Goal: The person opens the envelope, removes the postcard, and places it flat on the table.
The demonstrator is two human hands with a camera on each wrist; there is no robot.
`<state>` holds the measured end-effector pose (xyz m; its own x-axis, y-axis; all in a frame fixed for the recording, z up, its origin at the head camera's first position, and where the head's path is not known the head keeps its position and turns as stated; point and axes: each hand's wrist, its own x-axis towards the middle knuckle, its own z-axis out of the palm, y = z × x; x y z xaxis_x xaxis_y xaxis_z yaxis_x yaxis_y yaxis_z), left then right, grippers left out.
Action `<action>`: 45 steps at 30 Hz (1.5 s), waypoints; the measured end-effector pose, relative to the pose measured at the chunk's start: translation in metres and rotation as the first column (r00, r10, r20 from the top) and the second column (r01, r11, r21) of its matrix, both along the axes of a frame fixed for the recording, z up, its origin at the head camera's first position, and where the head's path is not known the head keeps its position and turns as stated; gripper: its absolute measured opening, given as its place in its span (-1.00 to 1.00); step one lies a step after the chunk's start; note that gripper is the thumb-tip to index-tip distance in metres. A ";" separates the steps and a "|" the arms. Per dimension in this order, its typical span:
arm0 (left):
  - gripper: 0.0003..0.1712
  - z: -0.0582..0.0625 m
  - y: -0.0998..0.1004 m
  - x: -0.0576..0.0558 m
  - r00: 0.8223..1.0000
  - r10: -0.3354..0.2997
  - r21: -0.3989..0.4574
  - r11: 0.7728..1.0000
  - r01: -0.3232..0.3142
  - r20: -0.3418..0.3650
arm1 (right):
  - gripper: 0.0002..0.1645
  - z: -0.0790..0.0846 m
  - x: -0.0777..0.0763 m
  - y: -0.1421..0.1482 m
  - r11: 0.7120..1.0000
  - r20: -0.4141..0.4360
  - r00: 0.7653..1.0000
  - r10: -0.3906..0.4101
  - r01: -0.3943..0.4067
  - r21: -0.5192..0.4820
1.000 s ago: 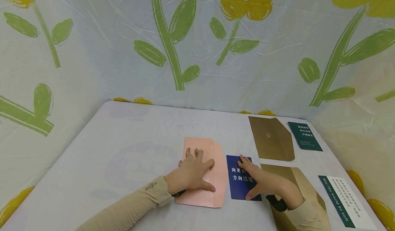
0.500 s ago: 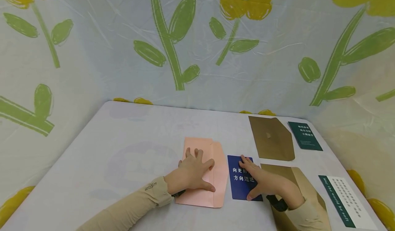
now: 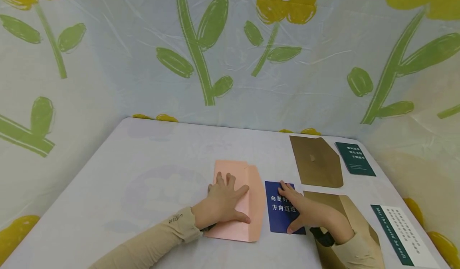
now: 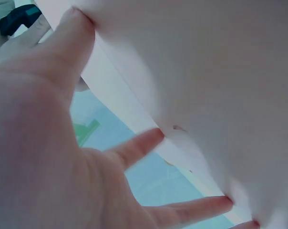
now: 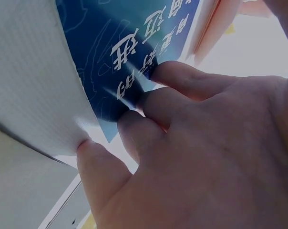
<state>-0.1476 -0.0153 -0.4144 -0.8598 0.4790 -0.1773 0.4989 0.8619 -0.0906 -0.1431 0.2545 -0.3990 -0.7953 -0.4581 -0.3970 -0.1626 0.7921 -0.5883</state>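
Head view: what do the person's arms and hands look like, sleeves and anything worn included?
The left sleeve and right sleeve are beige; the left one carries small dark lettering, too small to read surely. A dark left wristband shows only partly, a black right wristband more fully. The left hand and right hand wear no gloves.

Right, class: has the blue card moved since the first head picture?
Yes, very slightly: the blue card has shifted right, judged against the farther brown envelope, which lies where it was.
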 end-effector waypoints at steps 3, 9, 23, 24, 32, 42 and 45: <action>0.12 0.002 0.000 0.003 1.000 0.012 0.022 1.000 -0.011 -0.012 | 0.34 0.000 0.001 0.000 1.000 0.000 1.000 0.002 -0.002 -0.004; 0.02 0.011 -0.006 0.018 0.997 -0.069 0.094 0.993 0.071 -0.024 | 0.34 0.000 0.003 -0.001 1.000 -0.025 1.000 0.000 0.001 0.028; -0.17 0.002 -0.026 0.054 0.984 -0.168 0.226 0.962 0.149 0.065 | 0.10 0.012 0.030 -0.005 0.987 -0.031 0.999 0.022 -0.017 0.162; -0.18 0.002 -0.027 0.055 0.983 -0.168 0.227 0.963 0.148 0.070 | 0.10 0.012 0.032 -0.006 0.985 -0.016 1.000 0.015 -0.012 0.173; -0.19 -0.002 -0.028 0.055 0.987 -0.160 0.190 0.970 0.152 0.026 | 0.03 0.007 0.035 -0.009 0.990 -0.018 0.999 0.036 -0.033 0.135; -0.16 -0.003 -0.029 0.051 0.987 -0.154 0.215 0.966 0.141 0.046 | 0.01 0.007 0.030 -0.010 0.988 -0.012 1.000 0.015 -0.013 0.154; -0.16 -0.002 -0.030 0.049 0.987 -0.156 0.213 0.966 0.143 0.042 | 0.01 0.007 0.028 -0.010 0.989 -0.018 1.000 0.018 -0.015 0.150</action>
